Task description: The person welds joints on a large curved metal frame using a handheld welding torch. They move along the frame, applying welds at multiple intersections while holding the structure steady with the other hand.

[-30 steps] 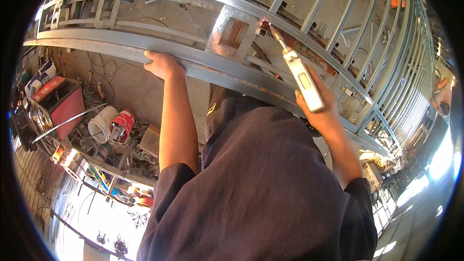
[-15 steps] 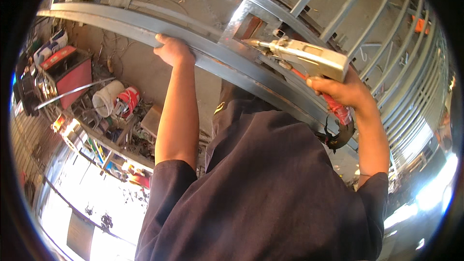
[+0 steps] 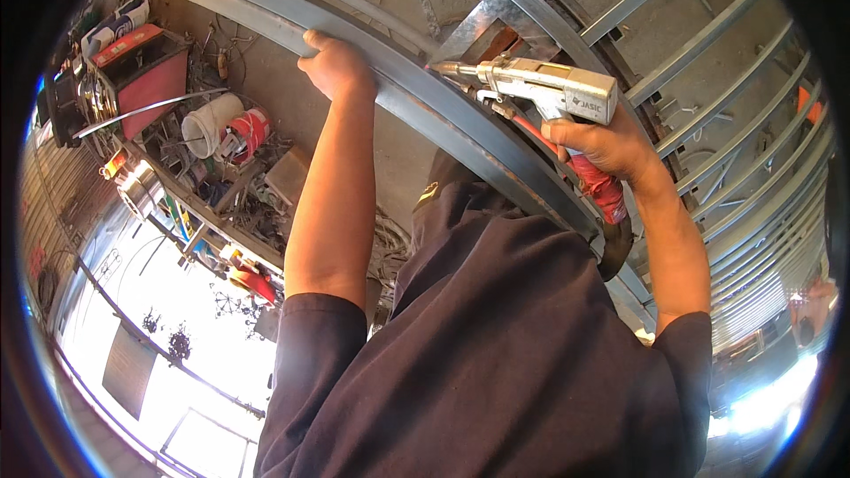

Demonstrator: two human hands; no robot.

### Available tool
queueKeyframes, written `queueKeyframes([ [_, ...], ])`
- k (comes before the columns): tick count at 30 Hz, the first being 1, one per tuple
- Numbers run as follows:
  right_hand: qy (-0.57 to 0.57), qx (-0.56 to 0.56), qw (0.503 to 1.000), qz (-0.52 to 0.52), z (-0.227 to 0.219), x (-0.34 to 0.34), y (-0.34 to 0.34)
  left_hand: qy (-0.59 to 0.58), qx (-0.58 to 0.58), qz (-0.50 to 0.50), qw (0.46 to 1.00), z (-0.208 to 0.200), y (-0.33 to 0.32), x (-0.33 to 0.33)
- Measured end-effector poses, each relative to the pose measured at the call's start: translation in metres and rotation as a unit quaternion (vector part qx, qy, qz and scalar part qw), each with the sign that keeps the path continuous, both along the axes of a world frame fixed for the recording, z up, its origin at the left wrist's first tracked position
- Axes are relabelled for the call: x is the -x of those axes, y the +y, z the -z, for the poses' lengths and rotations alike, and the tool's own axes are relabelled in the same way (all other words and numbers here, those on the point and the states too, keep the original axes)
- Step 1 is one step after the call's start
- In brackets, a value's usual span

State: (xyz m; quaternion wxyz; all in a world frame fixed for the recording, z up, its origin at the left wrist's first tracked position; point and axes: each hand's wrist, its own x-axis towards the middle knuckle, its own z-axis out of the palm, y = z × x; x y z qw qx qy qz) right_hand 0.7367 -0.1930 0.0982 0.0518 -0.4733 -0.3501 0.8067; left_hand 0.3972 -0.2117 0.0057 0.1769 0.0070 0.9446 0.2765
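Note:
My left hand point(image 3: 339, 66) is closed over a long grey metal beam point(image 3: 443, 119), thumb on its near side; the fingers' far ends are hidden. In my right hand point(image 3: 606, 146) is a welding gun point(image 3: 549, 84) with a pale boxy body, its handle wrapped in red. Its narrow nozzle point(image 3: 452, 68) points left, at the far edge of the beam, close to a flat crosspiece point(image 3: 474, 31). Whether the tip touches the metal, I cannot tell. A dark cable point(image 3: 616, 252) hangs from the handle's lower end.
Slatted metal framework point(image 3: 708, 111) spreads to the right. At left stand a red box point(image 3: 146, 93), a white bucket point(image 3: 208, 119) and a red-and-white bucket point(image 3: 248, 133). A cluttered bench point(image 3: 212, 221) lies below them. Concrete floor point(image 3: 266, 93) shows behind the beam.
The view has shifted, so the beam and framework sit higher in it. My right hand has brought the welding gun slightly left. The glow near the nozzle has faded; my left hand still grips the beam.

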Motion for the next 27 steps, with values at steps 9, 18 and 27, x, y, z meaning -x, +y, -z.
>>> queueKeyframes([
  [9, -0.011, 0.002, 1.0, -0.009, 0.005, -0.002, -0.004, -0.004, 0.006, -0.005, 1.0, -0.001, 0.002, -0.001],
  [18, -0.012, -0.015, 1.0, -0.021, 0.004, 0.001, -0.008, -0.021, -0.014, -0.015, 1.0, -0.005, 0.003, -0.003],
  [27, -0.037, -0.022, 0.999, -0.033, 0.006, -0.001, -0.009, -0.025, 0.004, -0.009, 1.0, -0.015, 0.006, -0.008],
])
